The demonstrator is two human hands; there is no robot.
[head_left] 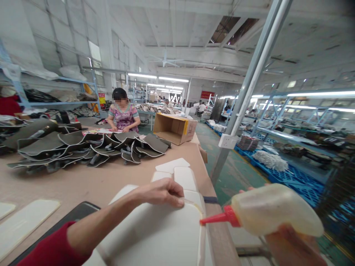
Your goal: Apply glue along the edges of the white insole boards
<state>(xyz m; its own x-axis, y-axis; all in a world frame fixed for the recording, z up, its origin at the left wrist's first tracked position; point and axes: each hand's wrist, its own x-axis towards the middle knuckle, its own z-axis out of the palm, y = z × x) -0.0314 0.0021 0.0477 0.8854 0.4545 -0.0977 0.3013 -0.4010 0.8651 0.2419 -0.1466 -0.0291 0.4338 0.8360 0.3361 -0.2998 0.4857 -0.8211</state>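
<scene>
My right hand (294, 240) clasps a squeeze bottle (277, 208), red nozzle (216, 218) at a white panel's (155, 229) right edge.
My left hand (163, 192) rests curled on the panel; whether it pinches, I can't tell. The bottle looks light, soft, best gripped round its body; the panel thin, bendable. Beyond the worktop's (91, 184) right edge: open floor (233, 173).

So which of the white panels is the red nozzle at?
The large white panel in the foreground, with the left hand at its far edge; the red nozzle is at its right edge. Other white panels lie beyond it or farther left.
</scene>
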